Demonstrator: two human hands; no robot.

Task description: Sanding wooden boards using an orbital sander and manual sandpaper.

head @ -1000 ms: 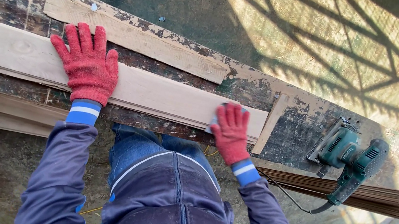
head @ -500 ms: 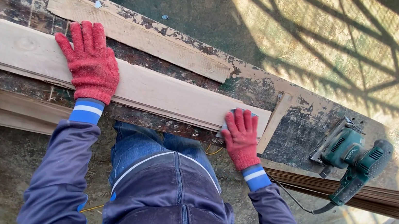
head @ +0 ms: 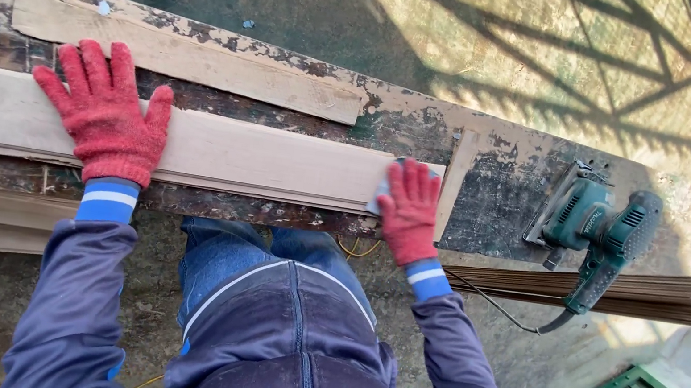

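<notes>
- Red-gloved left hand (head: pixel 104 117) spread flat, fingers splayed, pressing on the pale plank (head: pixel 260 160) lying lengthwise along the paint-scarred workbench (head: pixel 497 202).
- Red-gloved right hand (head: pixel 408 210) at the plank's right end, fingers curled down over a pale sanding pad (head: pixel 382 192), mostly hidden beneath.
- Shorter board (head: pixel 193 63) just beyond the plank.
- Green power sander (head: pixel 597 229) resting well right, cord trailing off the edge.

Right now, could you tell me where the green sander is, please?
The green sander sits on the worn bench at the right of the head view, beyond the right hand.
</notes>
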